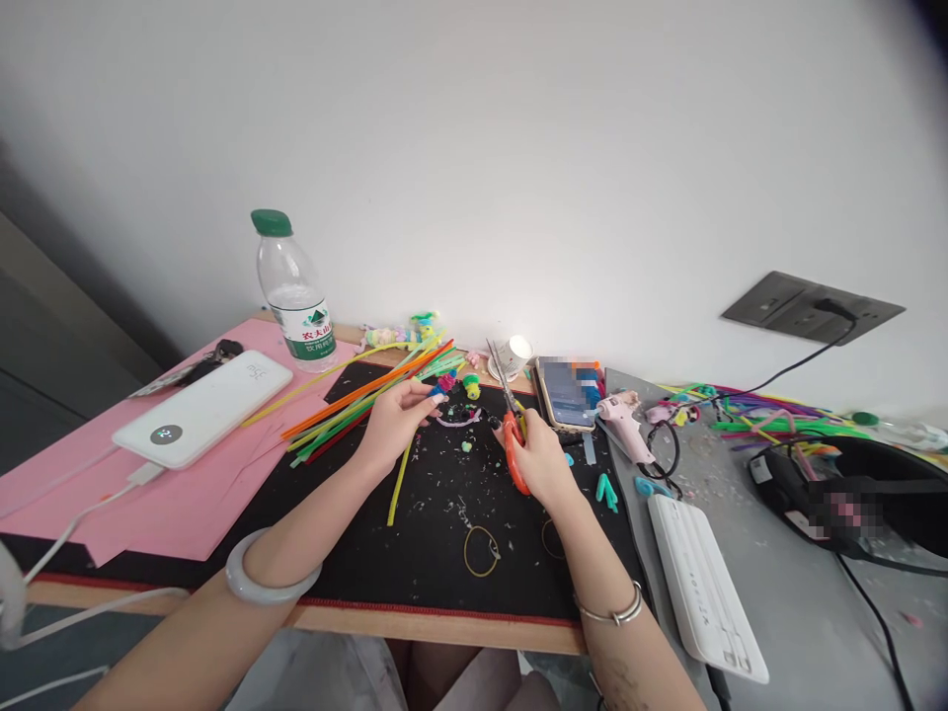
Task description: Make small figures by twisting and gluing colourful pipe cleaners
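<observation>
The left hand (391, 423) has its fingers (413, 393) clamped on the blue piece (437, 392) over the mat (422, 553), likely light, soft, best pinched at an edge; the right hand (546, 458) grips the stiff scissors (510, 423), fingers round the handles (513, 456).

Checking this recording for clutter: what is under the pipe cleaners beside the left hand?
Pink paper shows under some left ends of the pipe cleaners, black mat along their lower side. Anything they or the left hand cover cannot be seen.
</observation>
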### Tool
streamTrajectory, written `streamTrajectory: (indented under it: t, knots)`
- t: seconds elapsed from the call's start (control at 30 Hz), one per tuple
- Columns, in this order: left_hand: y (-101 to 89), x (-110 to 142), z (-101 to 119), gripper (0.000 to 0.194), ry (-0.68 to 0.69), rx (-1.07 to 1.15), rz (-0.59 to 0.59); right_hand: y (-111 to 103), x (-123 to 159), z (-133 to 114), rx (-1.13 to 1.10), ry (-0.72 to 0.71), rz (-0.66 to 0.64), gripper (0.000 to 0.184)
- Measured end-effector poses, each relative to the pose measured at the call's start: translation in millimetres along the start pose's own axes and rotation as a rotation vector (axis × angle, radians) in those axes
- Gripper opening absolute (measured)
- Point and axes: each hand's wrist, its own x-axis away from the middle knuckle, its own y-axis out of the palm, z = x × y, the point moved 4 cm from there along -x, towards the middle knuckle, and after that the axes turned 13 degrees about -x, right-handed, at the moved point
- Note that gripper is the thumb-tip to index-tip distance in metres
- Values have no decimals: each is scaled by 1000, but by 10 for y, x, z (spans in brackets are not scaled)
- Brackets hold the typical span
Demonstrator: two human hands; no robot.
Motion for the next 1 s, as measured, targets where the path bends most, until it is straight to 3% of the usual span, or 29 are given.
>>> streamTrajectory:
  t: [0.3,0.53,0.73,0.87,1.0]
  knots:
    - [14,-35,-55,24,-179,435,33,-103,-51,118,189,125,89,36]
    - [-12,-34,-26,25,-168,469,40,-139,-74,180,265,166,76,37]
    - [-29,-29,-6,30,-175,413,68,-96,-103,251,193,168,158,28]
    - [6,-11,12,34,-126,373,13,-83,-106,268,153,76,146,22]
    - [47,0,-10,33,-128,354,-52,-180,-107,117,116,-107,203,13]
